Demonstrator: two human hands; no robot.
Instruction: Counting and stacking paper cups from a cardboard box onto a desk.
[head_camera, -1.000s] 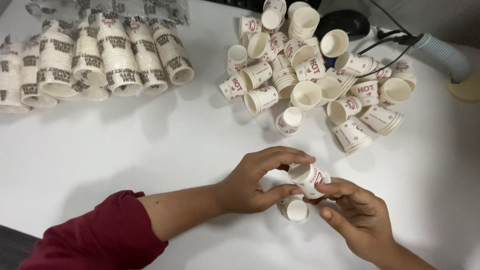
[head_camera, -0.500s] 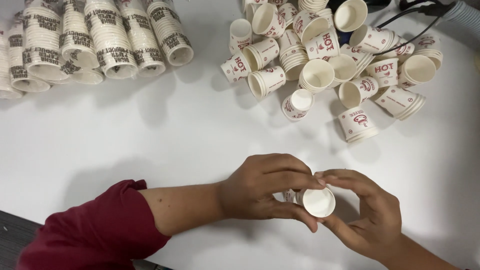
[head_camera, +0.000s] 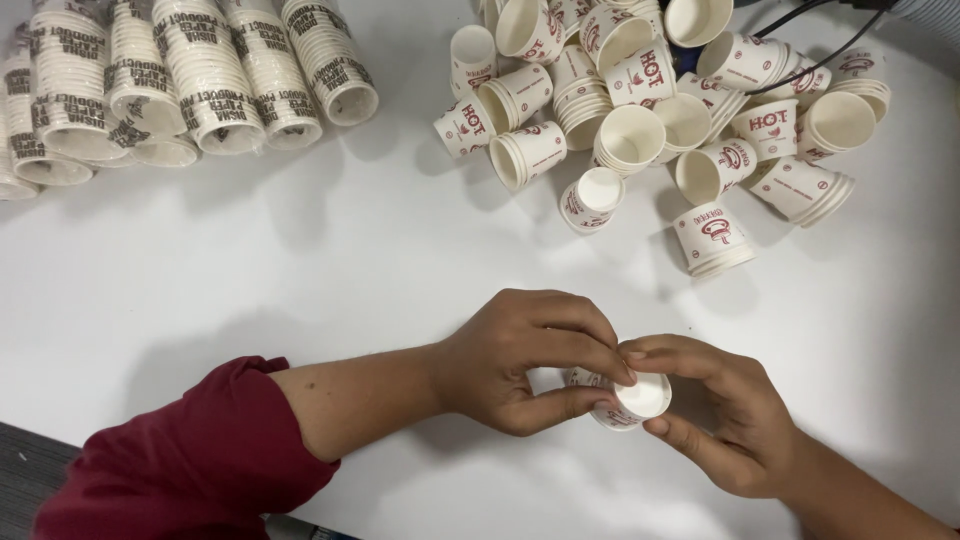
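Since half a second ago: hands drawn a little closer together, small paper cup (head_camera: 632, 398) now turned more on its side, open mouth facing lower right; loose cups sitting slightly nearer in view.

Lying on a white table (head_camera: 300, 290), just below the loose pile of cups (head_camera: 660, 110), well apart from it. Pinched between both hands, only partly showing; whether one cup or several nested, cannot tell.

Left hand (head_camera: 525, 360) curling over the cup from its left side, fingers closing narrow onto the upper wall, thumb pressing underneath. Dark red sleeve (head_camera: 180, 460) pushed up the forearm, lying far left of the cup at the table's near edge.

Right hand (head_camera: 725, 415) cupping from the cup's right, fingertips meeting the rim on top, thumb bracing below. Grip tight on the cup on both sides, fingers of the two hands touching above it.

Loose pile: white cups with red print, some on their sides, some mouth-up, some nested in short stacks. One cup (head_camera: 712, 238) standing mouth-down nearest the hands, another (head_camera: 590, 198) tipped over beside it.

Far up-left of the held cup: long wrapped stacks of cups (head_camera: 200, 75) lying in a row. Black cables (head_camera: 810, 45) trailing over the pile's far right.
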